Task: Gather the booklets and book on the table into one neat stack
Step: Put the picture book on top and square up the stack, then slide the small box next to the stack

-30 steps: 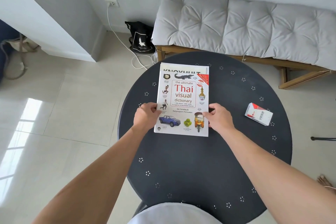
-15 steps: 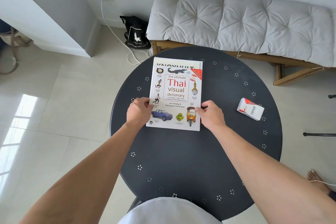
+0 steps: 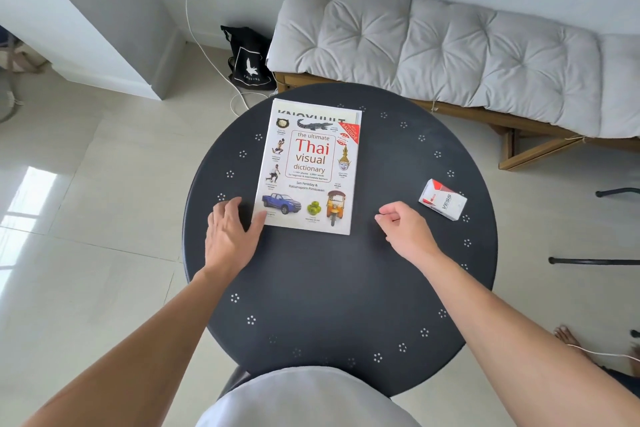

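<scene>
Your left hand is lying flat on the round bench with its fingers spread wide, thumb touching the near left corner of the book. The book is resting on the booklets, whose edges are peeking out beyond it. Your right hand is hovering apart, fingers loosely curled and holding nothing, with a small carton lying further right.

Book tops stack; left hand touches it.
</scene>
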